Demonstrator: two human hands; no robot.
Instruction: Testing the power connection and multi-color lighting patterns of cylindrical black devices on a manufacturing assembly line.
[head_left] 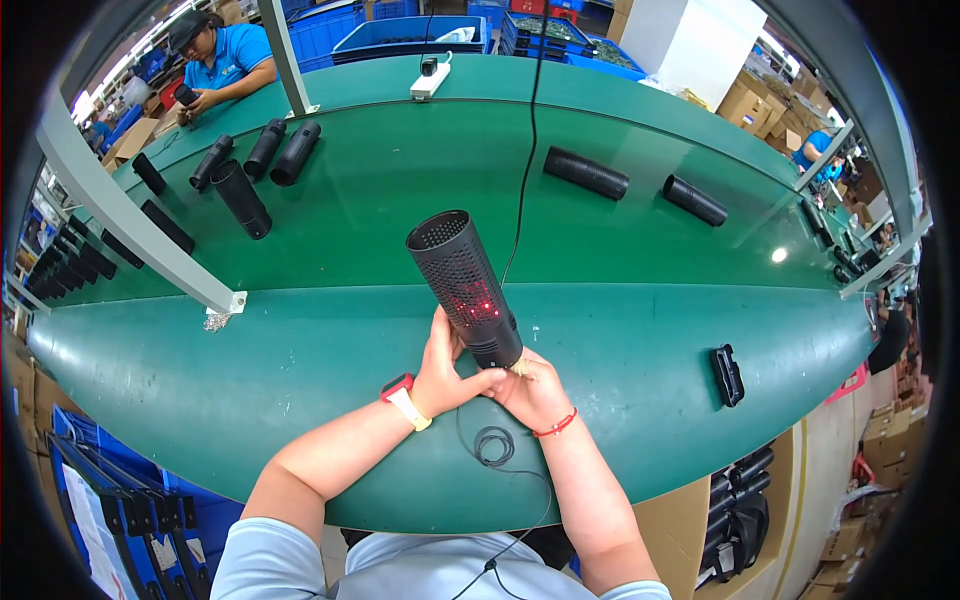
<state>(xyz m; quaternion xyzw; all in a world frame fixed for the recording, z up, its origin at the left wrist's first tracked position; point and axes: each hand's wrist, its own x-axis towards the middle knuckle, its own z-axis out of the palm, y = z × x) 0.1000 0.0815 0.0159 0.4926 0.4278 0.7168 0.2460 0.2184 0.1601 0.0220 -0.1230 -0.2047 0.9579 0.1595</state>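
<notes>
A black perforated cylinder [455, 270], like a small device housing, leans in front of me with its open mesh end up and away. Red lights glow through the holes in its lower half. My left hand [438, 368] is closed round its lower left side, the thumb across the base. Closed at the bottom right of the base is my right hand [530, 388], its fingertips partly hidden by the cylinder. A thin black cable [494, 447] lies looped on the green worktable [330, 400] just below my hands.
Several black cylinders [240, 200] rest on the green belt [400, 190] beyond. Another cable [530, 130] hangs down behind the held one. A small black part [727, 375] lies at right. A metal post [150, 210] rises at left; a person [225, 60] sits far left.
</notes>
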